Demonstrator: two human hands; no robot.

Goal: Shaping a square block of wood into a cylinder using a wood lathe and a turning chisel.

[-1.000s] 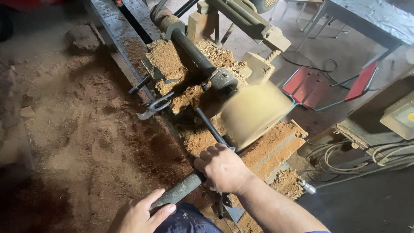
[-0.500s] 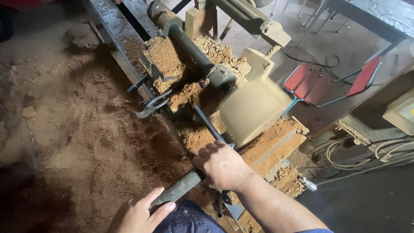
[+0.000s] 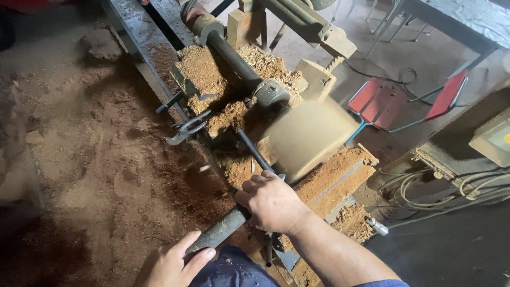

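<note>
My right hand [image 3: 273, 202] presses down on a long turning tool [image 3: 220, 231] where it crosses the lathe bed. My left hand [image 3: 172, 263] grips the end of its dark handle, close to my body. The tool's tip, mostly hidden by my right hand, points at a pale wooden block [image 3: 311, 135] mounted on the lathe. That block is blurred by spinning. A dark metal bar [image 3: 254, 151] runs just left of the block.
Heaps of sawdust [image 3: 199, 69] cover the lathe bed and the floor on the left. A wrench [image 3: 186, 130] lies on the bed rail. A red folding chair [image 3: 380, 101], coiled cables [image 3: 425, 186] and a grey box [image 3: 494, 138] are on the right.
Both hands keep their grip on the tool. The wooden block looks more blurred than before. The view has shifted slightly.
</note>
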